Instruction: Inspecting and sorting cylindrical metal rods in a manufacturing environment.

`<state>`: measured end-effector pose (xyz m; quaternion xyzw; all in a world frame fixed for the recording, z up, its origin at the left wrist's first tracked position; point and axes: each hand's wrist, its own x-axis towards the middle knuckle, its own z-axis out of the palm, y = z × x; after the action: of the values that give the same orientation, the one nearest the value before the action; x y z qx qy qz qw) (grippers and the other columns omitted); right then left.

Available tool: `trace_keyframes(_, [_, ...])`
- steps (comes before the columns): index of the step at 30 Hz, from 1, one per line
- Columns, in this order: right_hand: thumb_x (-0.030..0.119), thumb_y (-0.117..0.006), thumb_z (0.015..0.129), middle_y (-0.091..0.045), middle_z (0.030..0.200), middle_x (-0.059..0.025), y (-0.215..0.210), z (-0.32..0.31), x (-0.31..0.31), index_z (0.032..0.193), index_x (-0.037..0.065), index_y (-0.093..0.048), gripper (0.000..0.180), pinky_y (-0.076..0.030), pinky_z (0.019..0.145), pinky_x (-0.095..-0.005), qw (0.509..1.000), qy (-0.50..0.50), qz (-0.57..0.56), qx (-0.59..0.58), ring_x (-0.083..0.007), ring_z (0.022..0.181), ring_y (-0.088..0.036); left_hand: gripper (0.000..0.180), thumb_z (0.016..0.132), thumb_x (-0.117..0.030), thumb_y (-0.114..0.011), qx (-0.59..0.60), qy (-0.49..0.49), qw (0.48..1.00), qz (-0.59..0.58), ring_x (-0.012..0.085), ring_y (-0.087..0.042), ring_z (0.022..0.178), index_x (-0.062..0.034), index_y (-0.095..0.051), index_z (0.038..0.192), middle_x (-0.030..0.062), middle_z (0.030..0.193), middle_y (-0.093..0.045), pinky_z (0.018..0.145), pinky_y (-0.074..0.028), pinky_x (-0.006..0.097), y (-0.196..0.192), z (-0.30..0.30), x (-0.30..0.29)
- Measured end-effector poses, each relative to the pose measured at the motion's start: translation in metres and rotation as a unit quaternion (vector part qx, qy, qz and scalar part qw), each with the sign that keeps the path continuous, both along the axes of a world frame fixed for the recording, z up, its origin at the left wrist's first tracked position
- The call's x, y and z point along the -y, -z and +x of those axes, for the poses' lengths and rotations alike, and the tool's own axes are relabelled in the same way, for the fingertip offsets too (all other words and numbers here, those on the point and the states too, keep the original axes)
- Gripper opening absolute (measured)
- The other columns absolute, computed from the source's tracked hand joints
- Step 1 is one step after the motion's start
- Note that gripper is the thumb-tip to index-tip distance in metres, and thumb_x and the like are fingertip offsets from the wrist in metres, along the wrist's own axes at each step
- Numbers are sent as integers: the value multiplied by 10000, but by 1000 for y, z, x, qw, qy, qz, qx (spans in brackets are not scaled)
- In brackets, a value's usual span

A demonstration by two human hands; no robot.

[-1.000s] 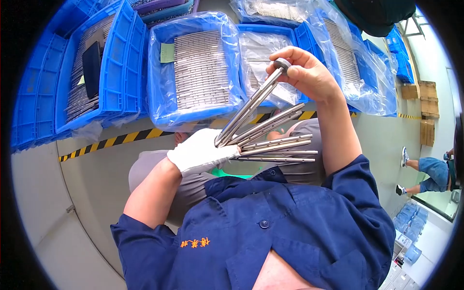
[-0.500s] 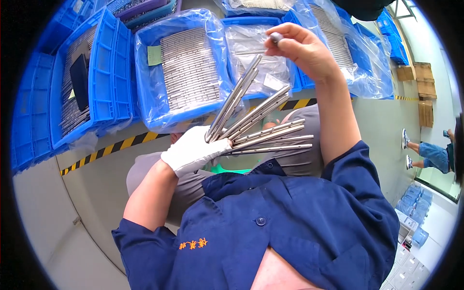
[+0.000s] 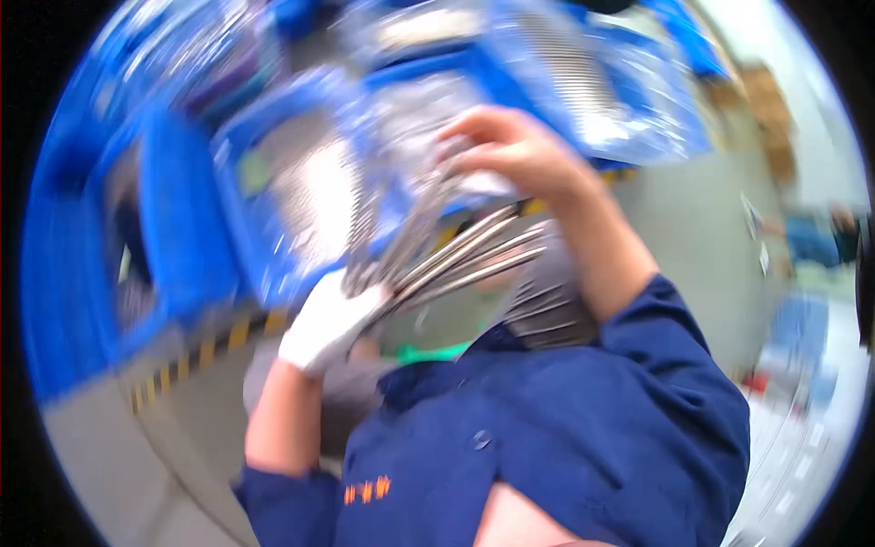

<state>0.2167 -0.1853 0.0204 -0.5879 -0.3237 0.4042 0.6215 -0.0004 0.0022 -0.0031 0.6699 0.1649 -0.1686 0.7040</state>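
Note:
My left hand (image 3: 324,319), in a white glove, is closed around the lower ends of a bundle of slim metal rods (image 3: 460,244), which fan out up and to the right. Small holes showed along these rods in the earlier view. My bare right hand (image 3: 510,150) is up at the far tips of the upper rods, thumb and fingers bent together in a pinch. Something small and grey shows at its fingertips, too blurred to name. Motion smears much of the picture.
Blue plastic crates lined with clear film stand ahead; one crate (image 3: 239,214) holds rows of metal rods (image 3: 314,182). More blue crates (image 3: 191,210) stand at the left. Black-and-yellow tape (image 3: 210,351) marks the floor. A person's legs (image 3: 811,239) show far right, near brown boxes (image 3: 766,100).
My right hand has come down and left to the rod tips. The rods have spread wider in my left hand. The whole view has shifted and blurred.

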Motion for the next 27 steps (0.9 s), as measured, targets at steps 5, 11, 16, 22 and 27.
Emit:
trace_keyframes(5, [256, -789, 688, -656, 892, -62, -9, -1, 19, 1002, 44, -647, 405, -476, 728, -268, 990, 21, -50, 129, -124, 843, -606, 253, 851, -259, -569, -83, 2, 993, 83, 120, -511, 494, -9, -578, 885, 53, 672, -580, 434, -390, 248, 8, 13, 10])
trace_keyframes(11, [265, -780, 698, -658, 897, -70, 10, -6, 41, 995, 48, -647, 391, -473, 738, -273, 996, 52, -24, 74, -139, 840, -611, 371, 841, -272, -628, -61, -20, 996, -62, 175, -564, 571, 2, -476, 1040, 100, 773, -582, 471, -452, 259, 42, 12, 9])
trace_keyframes(16, [230, -773, 712, -659, 891, -73, 9, 21, 65, 1004, 21, -628, 387, -474, 735, -263, 994, 87, 31, 53, -127, 828, -611, 455, 813, -245, -669, -75, -18, 992, -101, 218, -594, 706, -10, -439, 1127, 112, 889, -574, 539, -506, 308, 55, 26, 5])
trace_keyframes(22, [130, -686, 803, -614, 851, -72, 15, 60, 90, 1022, 23, -526, 292, -520, 746, -311, 905, 325, 150, -229, -181, 761, -622, 537, 763, -268, -726, -22, 56, 971, -232, 167, -488, 549, -59, -440, 1167, 62, 808, -531, 449, -390, 278, 47, 57, 23])
trace_keyframes(27, [52, -653, 790, -604, 767, -99, 42, 47, 66, 995, 41, -476, 271, -542, 624, -375, 870, 354, 154, -307, -206, 651, -630, 375, 854, -225, -628, 20, 93, 908, -408, 56, -298, 463, -86, -468, 1164, -48, 649, -333, 421, -259, 240, 32, 83, 47])
